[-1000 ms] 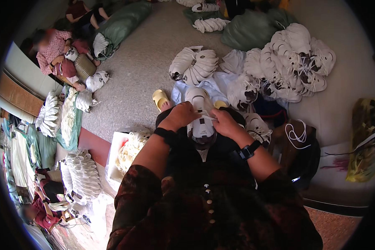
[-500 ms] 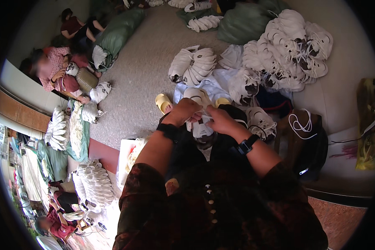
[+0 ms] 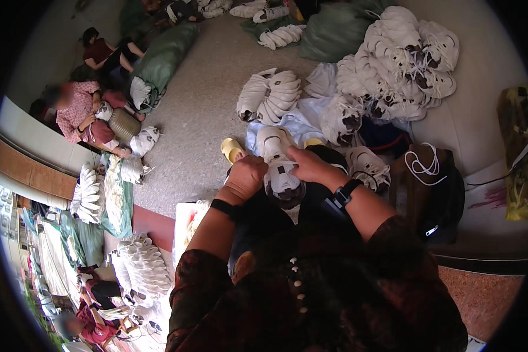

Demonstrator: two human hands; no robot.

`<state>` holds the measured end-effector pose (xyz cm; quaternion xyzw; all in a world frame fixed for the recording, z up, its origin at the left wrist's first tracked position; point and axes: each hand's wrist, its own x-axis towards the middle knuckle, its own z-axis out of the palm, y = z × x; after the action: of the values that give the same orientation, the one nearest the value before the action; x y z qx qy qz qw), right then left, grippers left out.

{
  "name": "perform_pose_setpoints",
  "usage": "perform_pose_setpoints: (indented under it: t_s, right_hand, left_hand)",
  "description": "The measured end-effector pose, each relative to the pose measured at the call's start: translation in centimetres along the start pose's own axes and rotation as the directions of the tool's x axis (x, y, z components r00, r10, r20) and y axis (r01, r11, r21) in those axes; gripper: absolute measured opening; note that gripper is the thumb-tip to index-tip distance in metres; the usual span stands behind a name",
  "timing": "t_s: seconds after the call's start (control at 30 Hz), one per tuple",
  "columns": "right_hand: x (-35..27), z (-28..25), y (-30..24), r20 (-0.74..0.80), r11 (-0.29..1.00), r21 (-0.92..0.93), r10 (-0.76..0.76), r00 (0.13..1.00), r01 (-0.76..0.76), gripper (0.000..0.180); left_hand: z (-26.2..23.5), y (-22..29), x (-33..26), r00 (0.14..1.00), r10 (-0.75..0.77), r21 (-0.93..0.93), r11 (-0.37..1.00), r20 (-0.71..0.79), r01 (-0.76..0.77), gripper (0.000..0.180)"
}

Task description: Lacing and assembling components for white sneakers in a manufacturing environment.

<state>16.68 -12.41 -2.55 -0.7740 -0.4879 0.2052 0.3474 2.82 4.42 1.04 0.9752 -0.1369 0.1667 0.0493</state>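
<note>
A white and grey shoe upper [image 3: 274, 138] rests between my knees, its toe pointing away from me and its dark opening toward my body. Left of it, my left hand [image 3: 247, 175] is closed in a fist, beside the shoe's edge; what it grips, if anything, is hidden by the fingers. My right hand [image 3: 312, 166] is pinched over the shoe's right side, thumb and fingers at the tongue. A short white strip, apparently shoelace [image 3: 284, 163], runs across the tongue to those right fingertips.
A curved row of stacked white uppers [image 3: 268, 95] lies ahead, and a big heap of uppers [image 3: 396, 67] lies ahead right. A dark bag [image 3: 431, 193] with white laces stands at my right. Other people [image 3: 79, 111] sit at the left among green sacks [image 3: 165, 56].
My hands have drawn apart from over the tongue. The left has moved left and down into a fist, and more of the shoe shows between them. The view has shifted slightly.
</note>
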Motion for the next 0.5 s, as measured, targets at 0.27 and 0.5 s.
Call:
perform_pose_setpoints:
  t_s: [0.27, 0.5]
  right_hand:
    - [-1.6, -0.7, -2.3, 0.032, 0.962, -0.271, -0.005, 0.999, 0.013, 0.044]
    - [-1.7, -5.4, 0.4, -0.071, 0.945, -0.273, -0.206, 0.976, 0.179, 0.020]
  left_hand:
    - [0.3, -1.1, -8.2, 0.778, -0.622, -0.475, 0.714, -0.090, 0.515, 0.008]
    - [-1.1, -5.8, -22.3, 0.440, -0.891, -0.721, 0.232, 0.112, 0.653, 0.001]
